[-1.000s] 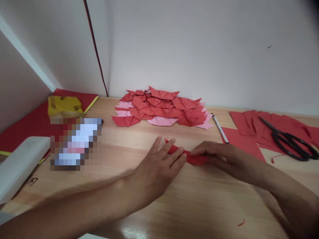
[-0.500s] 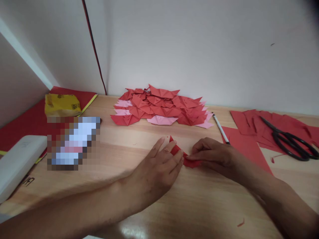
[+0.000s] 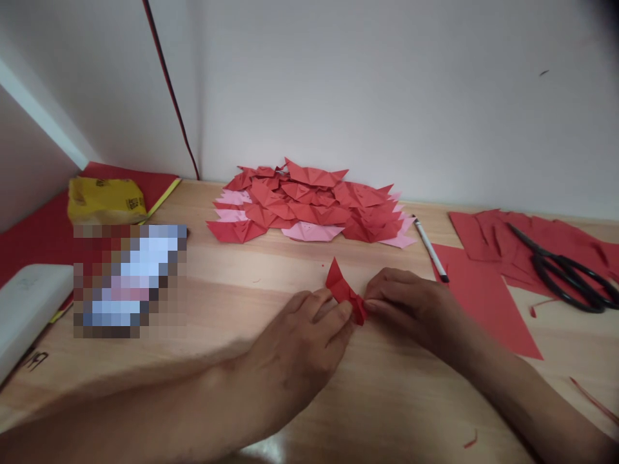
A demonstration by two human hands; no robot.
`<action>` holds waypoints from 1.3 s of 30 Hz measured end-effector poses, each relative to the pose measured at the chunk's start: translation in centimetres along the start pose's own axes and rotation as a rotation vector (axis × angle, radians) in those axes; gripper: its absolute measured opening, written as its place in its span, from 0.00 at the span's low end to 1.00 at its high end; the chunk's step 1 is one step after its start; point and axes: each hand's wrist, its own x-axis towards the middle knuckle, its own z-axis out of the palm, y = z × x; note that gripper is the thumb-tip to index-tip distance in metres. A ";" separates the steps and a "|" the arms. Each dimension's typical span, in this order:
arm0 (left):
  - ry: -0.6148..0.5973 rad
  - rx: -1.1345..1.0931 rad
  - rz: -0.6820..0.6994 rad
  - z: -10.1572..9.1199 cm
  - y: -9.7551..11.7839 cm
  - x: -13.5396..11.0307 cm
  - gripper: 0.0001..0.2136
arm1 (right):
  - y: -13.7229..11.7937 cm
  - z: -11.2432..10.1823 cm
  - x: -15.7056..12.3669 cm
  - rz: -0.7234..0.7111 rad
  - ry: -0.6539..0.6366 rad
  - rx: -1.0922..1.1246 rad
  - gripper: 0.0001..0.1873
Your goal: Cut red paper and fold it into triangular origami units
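A small folded red paper piece (image 3: 342, 285) lies on the table between my hands, one pointed end sticking up and away from me. My left hand (image 3: 309, 332) presses its curled fingers on the near side of the piece. From the right, my right hand (image 3: 403, 306) pinches the other end between thumb and fingers. Part of the fold is hidden under the left fingers. Beyond my hands, a pile of folded red and pink paper shapes (image 3: 309, 193) lies in overlapping rows near the wall.
At right are a white marker (image 3: 430, 248), a flat red sheet (image 3: 488, 303), more red paper (image 3: 464, 235) and black-handled scissors (image 3: 565, 277). Thin paper scraps (image 3: 471, 441) dot the table. A yellow packet (image 3: 106, 200), a blurred-out phone (image 3: 138, 274) and a white box-like object (image 3: 33, 309) are at left.
The pointed left end of the red paper shows more as my left fingers have drawn back toward me. The right part, spread out before, now looks folded in. The view has shifted slightly.
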 end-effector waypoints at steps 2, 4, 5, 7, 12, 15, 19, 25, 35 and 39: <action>0.018 -0.011 0.006 0.1 -0.1 0.0 0.17 | -0.2 0.4 0.0 0.022 0.009 -0.050 0.12; 0.034 -0.008 0.009 0.2 -0.2 0.0 0.16 | -0.3 0.7 0.0 0.042 0.024 -0.113 0.12; 0.038 -0.003 0.014 0.3 -0.2 0.0 0.16 | -0.5 0.9 0.0 0.054 0.030 -0.154 0.12; 0.033 0.013 0.028 0.3 -0.2 0.0 0.15 | -0.7 1.2 0.0 0.074 0.039 -0.236 0.12; 0.028 0.060 0.056 0.2 -0.1 -0.1 0.16 | -1.4 1.3 0.0 0.062 0.035 -0.356 0.12; 0.051 0.097 0.072 0.1 -0.1 -0.2 0.16 | -1.5 1.3 -0.2 0.064 0.022 -0.382 0.12; 0.077 0.120 0.055 0.2 0.1 -0.1 0.15 | -1.5 1.4 -0.5 0.090 0.036 -0.400 0.13; 0.114 0.126 0.059 0.4 0.3 0.0 0.14 | -1.5 1.3 -0.2 0.111 -0.003 -0.419 0.12; 0.164 0.128 0.056 0.4 0.5 0.0 0.13 | -1.6 1.0 0.0 0.124 -0.036 -0.428 0.12; 0.150 0.089 0.048 0.1 0.6 -0.1 0.15 | -1.7 0.9 0.3 0.140 -0.073 -0.430 0.12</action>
